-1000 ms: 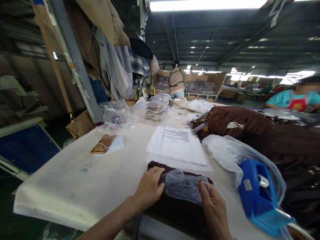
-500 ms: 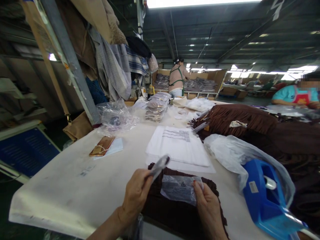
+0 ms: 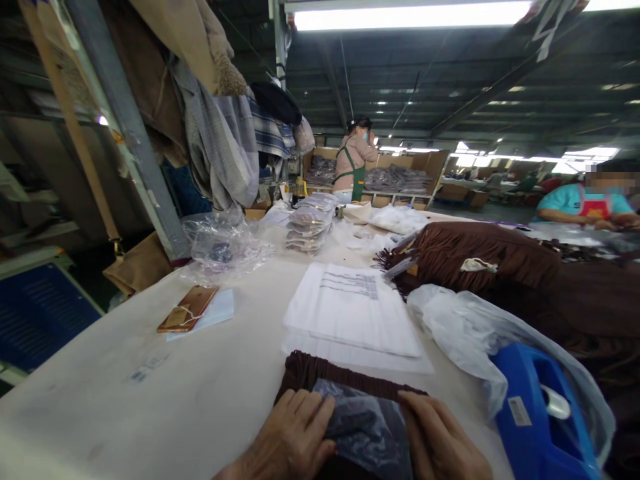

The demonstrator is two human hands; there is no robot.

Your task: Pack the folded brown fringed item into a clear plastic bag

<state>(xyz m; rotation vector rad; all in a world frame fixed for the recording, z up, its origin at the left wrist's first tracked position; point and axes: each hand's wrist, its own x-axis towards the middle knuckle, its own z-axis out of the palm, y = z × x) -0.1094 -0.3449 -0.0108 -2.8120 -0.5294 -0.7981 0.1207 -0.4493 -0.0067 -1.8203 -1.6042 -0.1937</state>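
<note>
A brown fringed fabric piece (image 3: 305,370) lies folded at the table's near edge, with a clear plastic bag (image 3: 373,430) flat on top. My left hand (image 3: 295,430) grips the bag's left edge, its fingers bent over the plastic and the thumb lower down. At the opposite edge my right hand (image 3: 445,437) has its fingers close together along the bag's side, partly hiding the fabric. Just beyond them lies a stack of white printed sheets (image 3: 350,313).
A phone (image 3: 187,310) rests on a light-blue sheet at left. Crumpled clear plastic (image 3: 225,247) and stacked wrapped items (image 3: 307,227) lie farther back. On the right are a blue plastic container (image 3: 540,413), a thin white bag (image 3: 455,320) and piled brown fringed fabric (image 3: 485,253). Two people work beyond.
Both hands have come down and nearer, onto the brown fabric. The bag now lies flat between them. A narrow plastic strip that my left hand held up is out of sight.
</note>
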